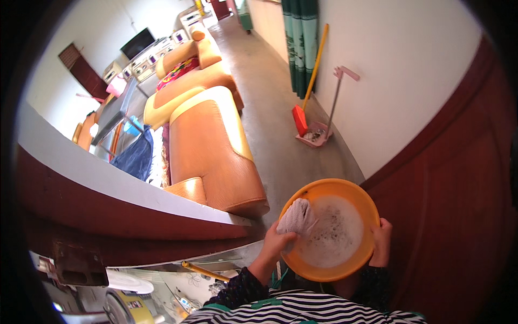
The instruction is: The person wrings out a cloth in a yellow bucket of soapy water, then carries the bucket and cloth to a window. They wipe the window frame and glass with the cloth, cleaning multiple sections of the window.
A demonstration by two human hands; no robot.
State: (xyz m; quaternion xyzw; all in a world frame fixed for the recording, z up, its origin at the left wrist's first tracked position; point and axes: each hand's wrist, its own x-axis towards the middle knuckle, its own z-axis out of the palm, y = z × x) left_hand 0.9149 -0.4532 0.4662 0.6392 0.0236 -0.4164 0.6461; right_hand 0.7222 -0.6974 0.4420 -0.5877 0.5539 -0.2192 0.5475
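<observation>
A round orange-yellow basin (376,211) of cloudy, sudsy water with dark specks is held in front of my body. My left hand (276,241) grips its left rim, with the thumb pressing a bunched light grey cloth (298,217) against the inside wall. On the opposite side, my right hand (382,241) is closed round the right rim; some of its fingers are hidden behind the basin.
A dark red door (442,216) stands close on my right, and a door frame (129,202) on my left. Beyond are an orange sofa (208,156), a broom (314,70), a pink dustpan (314,137) and a green curtain (300,48). Grey floor (264,97) runs ahead.
</observation>
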